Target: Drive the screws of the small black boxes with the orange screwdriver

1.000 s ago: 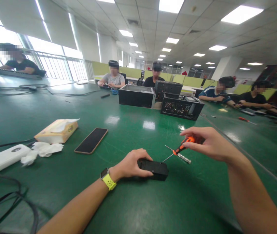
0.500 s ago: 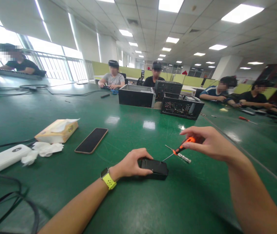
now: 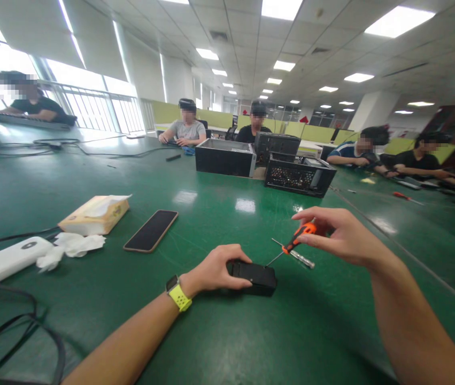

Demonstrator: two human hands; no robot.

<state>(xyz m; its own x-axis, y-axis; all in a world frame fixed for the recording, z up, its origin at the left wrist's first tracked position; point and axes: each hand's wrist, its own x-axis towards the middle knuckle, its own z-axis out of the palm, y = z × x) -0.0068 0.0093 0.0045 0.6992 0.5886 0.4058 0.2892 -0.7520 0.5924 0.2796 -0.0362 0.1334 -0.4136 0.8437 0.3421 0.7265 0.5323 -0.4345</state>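
Observation:
My left hand (image 3: 213,269) grips the near end of a small black box (image 3: 256,277) that lies flat on the green table (image 3: 227,331); a yellow-strapped watch (image 3: 178,293) is on that wrist. My right hand (image 3: 339,232) pinches the orange handle of a small screwdriver (image 3: 293,241), whose thin shaft slants down to the box's far top edge. A second slim metal tool (image 3: 296,255) lies on the table just behind the shaft.
A dark phone (image 3: 151,230), a tissue box (image 3: 94,214), crumpled tissues (image 3: 70,247), a white power bank (image 3: 5,262) and black cables (image 3: 18,331) lie to the left. Two open black computer cases (image 3: 265,163) stand beyond. Several seated people work along the table's far edges.
The screwdriver handle and my right hand have lifted very slightly. My left hand and the black box have stayed put.

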